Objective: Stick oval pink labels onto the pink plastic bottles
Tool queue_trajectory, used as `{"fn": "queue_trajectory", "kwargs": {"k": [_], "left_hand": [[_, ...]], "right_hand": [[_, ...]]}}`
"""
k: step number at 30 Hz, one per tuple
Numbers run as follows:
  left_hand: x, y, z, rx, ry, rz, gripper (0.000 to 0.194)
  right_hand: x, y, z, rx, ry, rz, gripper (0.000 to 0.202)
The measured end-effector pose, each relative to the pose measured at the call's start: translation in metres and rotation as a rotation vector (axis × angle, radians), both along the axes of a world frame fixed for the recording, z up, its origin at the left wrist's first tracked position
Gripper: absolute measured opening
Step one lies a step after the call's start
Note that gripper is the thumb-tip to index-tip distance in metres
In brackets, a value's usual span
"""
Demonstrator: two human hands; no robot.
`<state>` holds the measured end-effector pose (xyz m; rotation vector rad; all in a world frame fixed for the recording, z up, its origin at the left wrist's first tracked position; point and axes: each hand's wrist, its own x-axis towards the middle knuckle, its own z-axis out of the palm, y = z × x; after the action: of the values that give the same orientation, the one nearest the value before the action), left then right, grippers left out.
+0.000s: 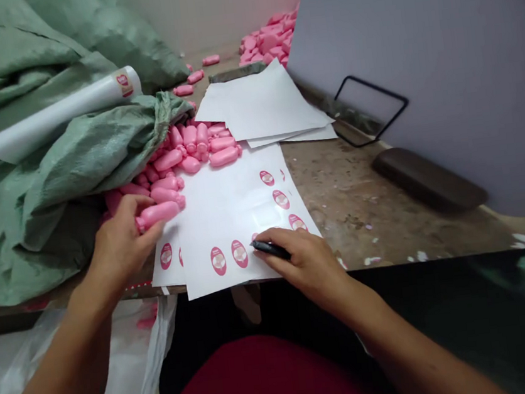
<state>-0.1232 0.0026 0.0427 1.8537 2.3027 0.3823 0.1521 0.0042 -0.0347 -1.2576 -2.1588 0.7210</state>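
Lit softly from out of view; brightest around the sticker sheet (216,208), with pale glare on its right half; drops to near black below and right of it; blurs and stretches far right of it, darkening toward the upper corner.

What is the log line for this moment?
left hand: pink piece; right hand: black pen-like tool; sticker sheet: below right hand; green sack: left

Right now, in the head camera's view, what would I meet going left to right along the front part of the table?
Green sack, left hand holding a pink piece, two oval labels, right hand holding a black pen, dark brown block.
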Motion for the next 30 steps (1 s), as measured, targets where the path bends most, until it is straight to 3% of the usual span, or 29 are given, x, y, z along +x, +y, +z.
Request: {"fn": "queue_trajectory", "kwargs": {"k": [4, 6, 9, 13, 15, 18, 21, 30], "left_hand": [[0.019, -0.014, -0.014, -0.017, -0.252, -0.217, 0.030], [0.027, -0.018, -0.022, -0.026, -0.395, -0.237, 0.028], [0.039, -0.022, -0.033, -0.004, -0.769, -0.114, 0.030], [0.051, -0.021, -0.045, -0.036, -1.540, 0.163, 0.037], [0.054, -0.017, -0.049, -0.049, -1.750, 0.266, 0.042], [0.056, -0.011, -0.051, 0.008, -1.847, 0.335, 0.045], [0.059, -0.010, -0.053, -0.039, -1.852, 0.382, 0.039], [0.070, -0.016, -0.066, -0.092, -1.695, 0.332, 0.047]], "right_hand": [[-0.010, 0.005, 0.000, -0.028, -0.119, -0.023, 0.013], [-0.012, 0.007, -0.002, -0.032, -0.153, -0.031, 0.019], [-0.013, 0.007, -0.005, -0.014, -0.179, -0.030, 0.022], [-0.014, 0.004, -0.009, 0.046, -0.191, -0.046, 0.023], [-0.014, 0.004, -0.011, 0.073, -0.202, -0.057, 0.022], [-0.016, 0.003, -0.013, 0.112, -0.215, -0.072, 0.020], [-0.017, 0.003, -0.015, 0.139, -0.227, -0.073, 0.019], [-0.021, 0.001, -0.014, 0.196, -0.296, -0.075, 0.020]]}}
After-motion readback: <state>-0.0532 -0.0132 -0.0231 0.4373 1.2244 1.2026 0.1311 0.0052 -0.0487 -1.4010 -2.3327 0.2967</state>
